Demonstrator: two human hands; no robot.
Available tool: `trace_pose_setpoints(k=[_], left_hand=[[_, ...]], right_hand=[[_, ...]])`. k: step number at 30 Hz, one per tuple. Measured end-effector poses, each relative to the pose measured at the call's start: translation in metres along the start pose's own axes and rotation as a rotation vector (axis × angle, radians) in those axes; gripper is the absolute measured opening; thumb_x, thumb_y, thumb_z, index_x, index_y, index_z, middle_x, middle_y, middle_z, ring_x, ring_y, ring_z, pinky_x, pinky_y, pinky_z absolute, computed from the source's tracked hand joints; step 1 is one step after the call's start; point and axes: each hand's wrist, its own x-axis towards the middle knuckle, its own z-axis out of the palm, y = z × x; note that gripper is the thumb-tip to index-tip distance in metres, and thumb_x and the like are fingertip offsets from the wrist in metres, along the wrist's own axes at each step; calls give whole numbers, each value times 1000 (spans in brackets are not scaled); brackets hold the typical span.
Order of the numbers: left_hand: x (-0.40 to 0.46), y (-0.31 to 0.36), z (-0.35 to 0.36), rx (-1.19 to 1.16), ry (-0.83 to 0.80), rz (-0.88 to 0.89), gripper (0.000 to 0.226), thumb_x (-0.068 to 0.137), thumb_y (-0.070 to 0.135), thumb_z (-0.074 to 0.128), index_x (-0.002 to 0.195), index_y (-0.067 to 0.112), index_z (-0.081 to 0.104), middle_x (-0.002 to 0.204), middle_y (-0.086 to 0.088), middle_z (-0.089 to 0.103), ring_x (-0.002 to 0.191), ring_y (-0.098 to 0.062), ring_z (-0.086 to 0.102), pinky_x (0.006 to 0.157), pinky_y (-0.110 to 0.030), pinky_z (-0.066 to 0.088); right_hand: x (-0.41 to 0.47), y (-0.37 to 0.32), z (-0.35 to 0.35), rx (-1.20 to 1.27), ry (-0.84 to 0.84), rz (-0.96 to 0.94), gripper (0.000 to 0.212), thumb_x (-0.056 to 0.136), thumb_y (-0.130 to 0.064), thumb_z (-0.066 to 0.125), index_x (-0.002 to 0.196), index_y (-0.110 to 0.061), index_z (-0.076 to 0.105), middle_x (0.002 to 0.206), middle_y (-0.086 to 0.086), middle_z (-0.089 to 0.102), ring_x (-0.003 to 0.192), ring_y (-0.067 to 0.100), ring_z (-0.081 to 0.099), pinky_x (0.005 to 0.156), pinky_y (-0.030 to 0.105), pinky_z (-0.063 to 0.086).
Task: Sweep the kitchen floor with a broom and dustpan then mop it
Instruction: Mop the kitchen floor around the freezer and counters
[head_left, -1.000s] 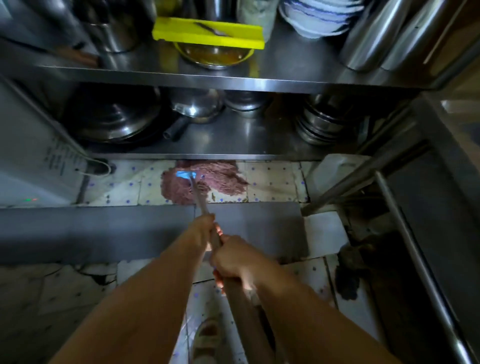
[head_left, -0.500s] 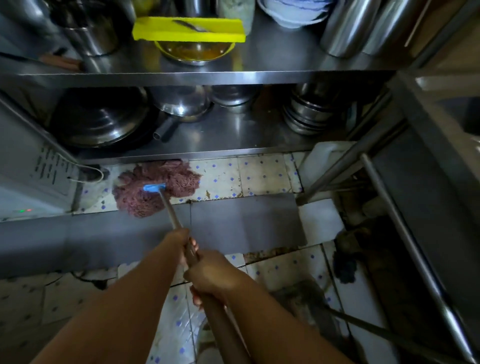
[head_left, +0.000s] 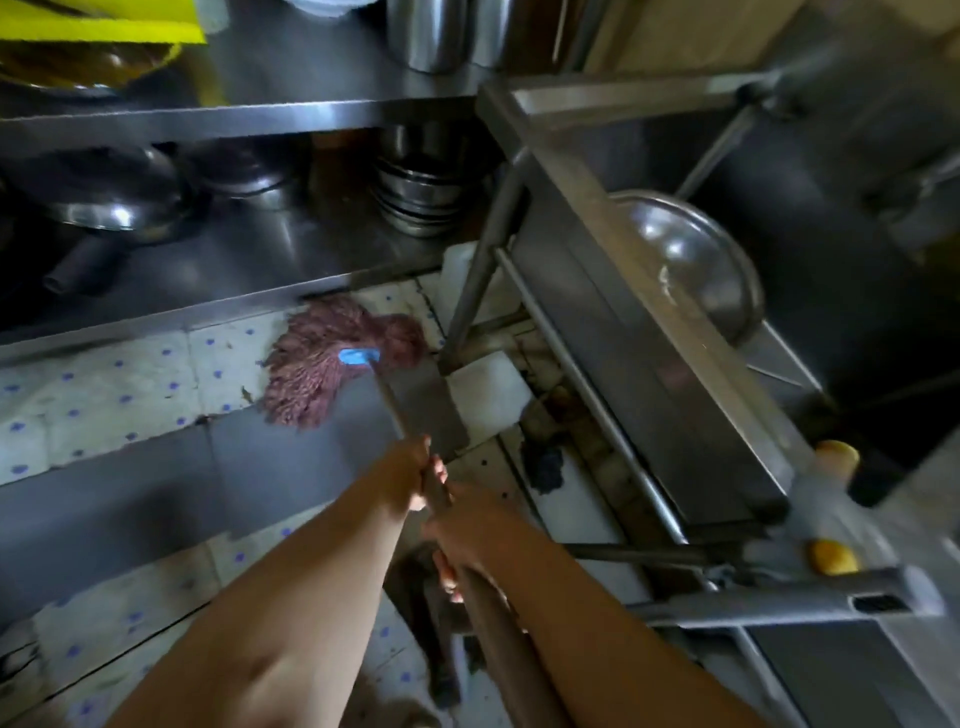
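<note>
A mop with a reddish-purple string head (head_left: 332, 371) and a blue clamp (head_left: 358, 356) lies on the dotted floor tiles (head_left: 119, 384) just under the steel shelf's edge. Its brown wooden handle (head_left: 395, 410) runs back toward me. My left hand (head_left: 405, 475) grips the handle higher up, nearer the head. My right hand (head_left: 467, 535) grips it just behind, fingers curled round the wood. No broom or dustpan is visible.
A low steel shelf (head_left: 218, 270) holds pots and stacked bowls above the mop. A steel table frame with a leg (head_left: 472, 291) and rail stands to the right, with a round metal lid (head_left: 691, 254) beyond. A dark rag (head_left: 545, 467) lies by the frame.
The mop head has swept from the left to the right along the tiles under the shelf, toward the table leg. The view has swung right. Both hands keep their hold.
</note>
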Motion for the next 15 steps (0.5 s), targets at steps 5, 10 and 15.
trace_pose_setpoints(k=[5,10,15], left_hand=[[5,11,15,-11,2,35,35,103,18,31,69,11,35,23,0,31,16,-10,29,30,-6,22],[7,23,0,-106,49,151,34,102,10,30,68,11,36,22,0,32,15,-9,29,28,-4,23],[4,47,-43,-186,83,168,41,102,14,30,61,12,32,22,2,30,15,-7,28,26,-4,18]], right_hand=[[13,-8,-15,-53,74,-18,37,96,-19,45,128,-3,53,66,0,47,55,13,49,50,24,45],[15,-35,-8,-80,-14,28,24,94,-14,47,115,-9,57,64,4,48,51,15,48,59,29,48],[7,-73,19,-87,-85,15,16,93,-6,44,104,-9,56,56,9,49,38,15,46,43,19,42]])
